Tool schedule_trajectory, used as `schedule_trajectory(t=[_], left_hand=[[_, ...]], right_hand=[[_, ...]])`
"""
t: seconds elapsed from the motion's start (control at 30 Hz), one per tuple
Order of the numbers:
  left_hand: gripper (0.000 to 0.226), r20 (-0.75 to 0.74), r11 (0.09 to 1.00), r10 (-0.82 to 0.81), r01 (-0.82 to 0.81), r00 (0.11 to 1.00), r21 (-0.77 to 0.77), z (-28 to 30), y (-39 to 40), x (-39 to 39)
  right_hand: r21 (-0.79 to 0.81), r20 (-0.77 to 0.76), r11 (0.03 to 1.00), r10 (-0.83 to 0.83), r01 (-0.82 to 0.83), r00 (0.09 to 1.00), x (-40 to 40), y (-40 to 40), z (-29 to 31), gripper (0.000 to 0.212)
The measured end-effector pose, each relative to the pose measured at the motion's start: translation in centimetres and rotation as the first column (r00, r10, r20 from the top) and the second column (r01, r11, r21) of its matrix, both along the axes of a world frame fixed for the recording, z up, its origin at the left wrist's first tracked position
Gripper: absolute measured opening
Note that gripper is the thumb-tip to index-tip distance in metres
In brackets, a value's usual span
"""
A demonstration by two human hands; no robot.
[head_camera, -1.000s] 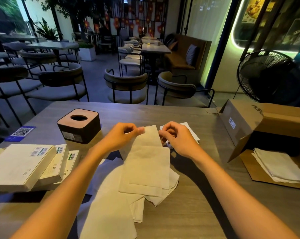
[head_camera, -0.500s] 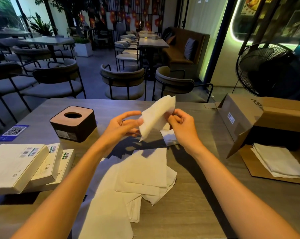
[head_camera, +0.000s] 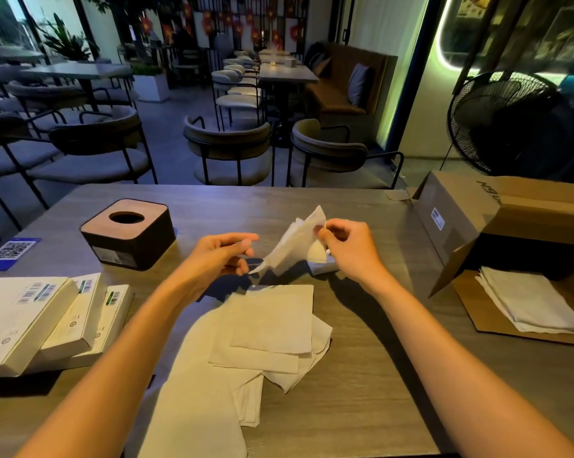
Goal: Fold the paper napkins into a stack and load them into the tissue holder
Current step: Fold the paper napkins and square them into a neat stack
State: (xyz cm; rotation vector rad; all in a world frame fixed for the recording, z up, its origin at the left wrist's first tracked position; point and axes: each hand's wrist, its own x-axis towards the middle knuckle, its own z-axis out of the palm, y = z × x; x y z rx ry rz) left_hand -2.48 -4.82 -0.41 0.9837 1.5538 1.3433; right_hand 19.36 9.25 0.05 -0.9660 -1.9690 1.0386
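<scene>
Right hand (head_camera: 348, 249) pinches a napkin (head_camera: 295, 242); left hand (head_camera: 219, 256) hovers beside it.

On the table (head_camera: 361, 408), the tissue holder (head_camera: 128, 233) is sitting at the far left, with boxes (head_camera: 44, 322) lying nearer, left of the loose napkins (head_camera: 265, 328). A cardboard box (head_camera: 510, 219) is lying at the right, a napkin stack (head_camera: 526, 302) resting on its flap. Chairs (head_camera: 229, 150) are standing behind the table.

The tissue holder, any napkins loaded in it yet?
Apparently not: the tissue holder shows only a dark round opening on top, with no napkin poking out.
</scene>
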Motion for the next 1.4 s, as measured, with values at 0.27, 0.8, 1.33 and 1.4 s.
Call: schedule_trajectory(t=[0.27,0.8,1.33,1.4], left_hand=[[0.062,-0.151,0.971,-0.237,0.229,0.96,-0.065,-0.4,-0.5,0.8],[0.021,-0.057,1.0,0.01,-0.008,0.998,0.029,-0.8,1.5,5.0],[0.021,-0.268,0.931,-0.358,0.321,0.894,-0.175,2.7,-1.7,3.3],[0.024,-0.471,0.924,-0.371,0.269,0.8,-0.27,2.1,-2.0,1.4]], right_hand=[[-0.251,0.035,0.961,0.132,-0.119,0.991,-0.3,-0.2,0.8,0.028],[-0.694,-0.003,0.72,0.009,-0.008,1.0,1.8,-1.6,3.8,0.018],[-0.176,0.01,0.972,0.161,-0.157,0.987,1.9,-2.7,8.1,0.028],[-0.193,0.018,0.97,0.153,-0.147,0.988,2.0,-2.5,7.6,0.022]])
